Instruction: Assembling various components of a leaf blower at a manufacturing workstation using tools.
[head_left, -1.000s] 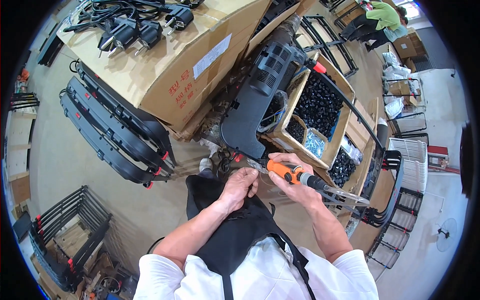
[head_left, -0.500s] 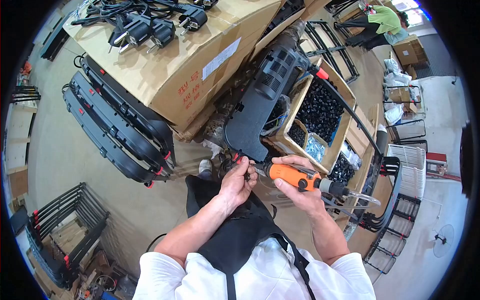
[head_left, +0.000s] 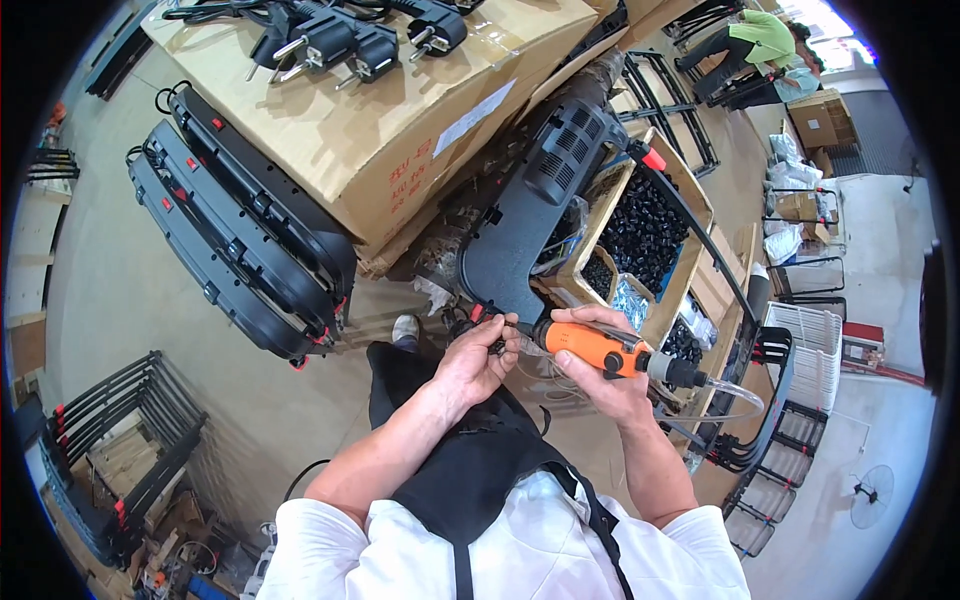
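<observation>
My right hand [head_left: 612, 388] is wrapped round an orange power screwdriver [head_left: 590, 347], held sideways with its front end toward my left. A clear hose [head_left: 742, 392] trails from its rear end. At that front end my left hand [head_left: 476, 362] has its fingers pinched together. Small dark bits show among those fingers, too small to name. Just beyond my hands stands a dark grey plastic machine part [head_left: 500, 262], with a slotted motor housing [head_left: 562, 160] and a red-capped rod at its upper end. A small red piece sits by its lower edge, close to my left fingertips.
Right of the machine part is a wooden parts box [head_left: 690, 265] holding black pieces [head_left: 650, 220] and silvery screws [head_left: 629, 298]. A cardboard carton [head_left: 370, 130] bears power cords with plugs [head_left: 335, 40]. Dark curved frames [head_left: 230, 250] stand left. A person [head_left: 762, 45] bends over far right.
The view has shifted slightly, so the carton and machine part appear a little farther right. My left fingertips have moved slightly at the screwdriver's front end. My right hand keeps the same grip.
</observation>
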